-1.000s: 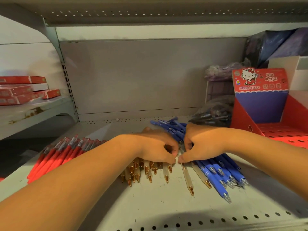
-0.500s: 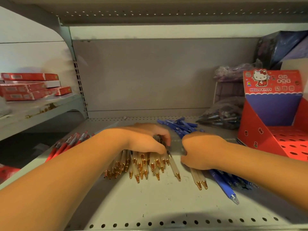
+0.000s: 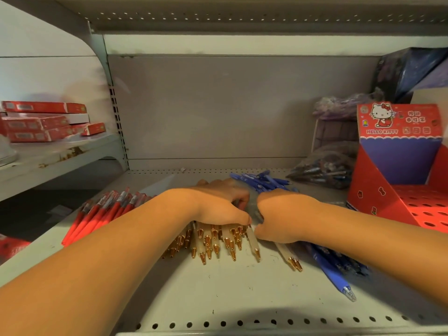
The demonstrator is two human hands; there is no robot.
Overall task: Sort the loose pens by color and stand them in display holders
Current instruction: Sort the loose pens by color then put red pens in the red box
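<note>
1. Red boxes, upper left of the frame. Stacked flat, well apart from the work. They seem to play no part in the sorting.

2. Red pens, left of centre. One fanned batch lies flat on the shelf, touching no other colour. Judged already sorted and parked aside.

3. Left hand, centre. It lies palm down on the white pens, fingers curled over the heap and thumb pressed at its right edge, so it grips the batch. It is probably bunching the barrels parallel so they can be lifted together.

4. White pens, centre, below the left hand. Gold tips point toward the lower edge of the frame, and most are packed close. Two more lie just to the right, running out from under the right hand.

5. Right hand, just right of the left hand. It is knuckles up, with fingers curled down onto the pens where white meets blue. The fingertips are hidden, so whether it pinches a pen cannot be told. It is judged to be drawing white strays out of the blue.

6. Blue pens, centre right and lower right. They lie loose and crossed in two lots, one behind the hands and one under the right forearm. Not yet tidied.

7. Bag, right, near the back wall. Clear plastic holding dark pens. The colours cannot be made out.

8. Holder, right edge. Red card stand with a perforated tray. No pen stands in the holes that show, so the standing step is judged not yet begun.
</note>
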